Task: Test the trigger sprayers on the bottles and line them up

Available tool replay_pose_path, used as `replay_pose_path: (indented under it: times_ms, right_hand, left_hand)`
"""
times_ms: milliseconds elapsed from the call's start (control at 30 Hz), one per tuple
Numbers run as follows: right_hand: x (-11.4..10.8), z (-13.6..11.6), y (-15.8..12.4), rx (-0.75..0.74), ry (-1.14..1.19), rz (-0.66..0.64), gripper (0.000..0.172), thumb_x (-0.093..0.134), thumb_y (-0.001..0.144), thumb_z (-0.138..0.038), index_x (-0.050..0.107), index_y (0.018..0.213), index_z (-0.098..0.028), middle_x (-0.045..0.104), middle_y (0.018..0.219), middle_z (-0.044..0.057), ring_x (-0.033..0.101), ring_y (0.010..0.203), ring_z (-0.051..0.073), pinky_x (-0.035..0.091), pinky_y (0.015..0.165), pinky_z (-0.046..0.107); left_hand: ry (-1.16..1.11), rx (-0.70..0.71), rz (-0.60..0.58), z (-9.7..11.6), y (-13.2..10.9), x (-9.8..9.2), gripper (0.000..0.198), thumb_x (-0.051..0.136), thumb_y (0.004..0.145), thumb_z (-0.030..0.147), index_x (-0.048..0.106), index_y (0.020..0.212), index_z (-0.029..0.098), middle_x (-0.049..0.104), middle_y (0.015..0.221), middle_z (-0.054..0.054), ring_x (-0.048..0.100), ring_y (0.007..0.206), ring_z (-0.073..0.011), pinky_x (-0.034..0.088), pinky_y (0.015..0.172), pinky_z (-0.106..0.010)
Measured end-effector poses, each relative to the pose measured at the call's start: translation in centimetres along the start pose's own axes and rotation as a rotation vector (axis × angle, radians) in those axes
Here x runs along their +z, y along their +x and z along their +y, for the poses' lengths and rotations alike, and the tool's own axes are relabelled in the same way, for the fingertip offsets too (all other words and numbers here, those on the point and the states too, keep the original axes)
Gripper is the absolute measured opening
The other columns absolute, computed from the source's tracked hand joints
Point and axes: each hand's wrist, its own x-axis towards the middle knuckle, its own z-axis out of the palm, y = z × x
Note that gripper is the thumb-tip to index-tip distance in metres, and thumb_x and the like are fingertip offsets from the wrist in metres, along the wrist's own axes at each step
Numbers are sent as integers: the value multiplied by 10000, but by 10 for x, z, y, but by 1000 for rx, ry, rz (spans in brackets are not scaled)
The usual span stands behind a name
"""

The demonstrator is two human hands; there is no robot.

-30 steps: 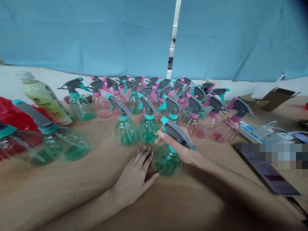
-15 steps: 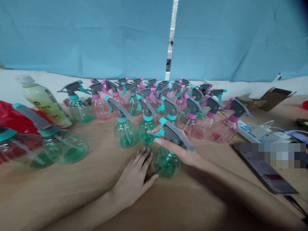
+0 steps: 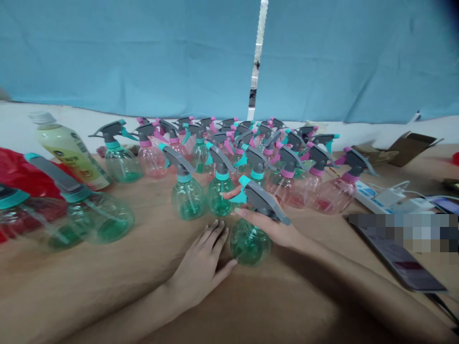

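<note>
My right hand (image 3: 278, 228) is wrapped round the neck of a green spray bottle (image 3: 251, 243), with the fingertips showing on its left side. This bottle stands upright on the table, its grey trigger head and turquoise nozzle pointing up and to the left. Flat on the wood lies my left hand (image 3: 201, 260), fingers stretched out and its thumb close to the base of the bottle. Just behind the hands stand two more green spray bottles (image 3: 188, 200), each with a little green showing at the bottom.
Several pink spray bottles (image 3: 335, 196) and green ones crowd the back. At left are another green spray bottle (image 3: 98, 220), a yellowish drink bottle (image 3: 73, 153) and a red bag (image 3: 25, 179). A phone (image 3: 398, 258), a power strip (image 3: 373, 198) and an open carton (image 3: 412, 148) lie right.
The view has shifted very slightly. Both hands and the held spray bottle keep the same places on the table.
</note>
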Motion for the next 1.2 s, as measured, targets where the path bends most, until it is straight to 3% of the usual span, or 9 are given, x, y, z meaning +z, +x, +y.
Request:
replay_pose_path:
  times_ms: [200, 533, 933, 1200]
  right_hand:
    - [0, 6, 1, 18, 39, -20, 363, 538, 859, -348, 540, 1218, -297, 574, 667, -24, 529, 549, 145, 465, 558, 307]
    - [0, 5, 1, -5, 67, -21, 374, 520, 835, -233, 545, 1202, -296, 538, 643, -39, 446, 473, 120, 440, 534, 289]
    - [-1, 6, 3, 6, 94, -16, 356, 540, 812, -257, 574, 1165, -290, 542, 649, -32, 466, 491, 124, 393, 490, 266]
    - [-1, 4, 1, -4, 95, -5, 358, 527, 811, -217, 568, 1162, -274, 524, 640, -35, 445, 497, 119, 438, 566, 280]
  left_hand:
    - [-32, -7, 35, -1, -1, 3, 622, 404, 938, 520, 433, 1335, 42, 428, 1404, -189, 365, 1315, -307, 347, 1047, -475]
    - [6, -5, -18, 0, 1, -1, 635, 393, 947, 513, 421, 1345, 19, 404, 1416, -202, 352, 1321, -309, 345, 1047, -478]
    - [-16, -19, -6, 0, 0, -1, 636, 408, 940, 517, 417, 1350, 31, 401, 1420, -196, 351, 1322, -308, 333, 1059, -469]
    - [-2, -8, -14, 0, 0, -1, 633, 394, 946, 513, 426, 1342, 20, 400, 1417, -202, 352, 1321, -312, 340, 1050, -480]
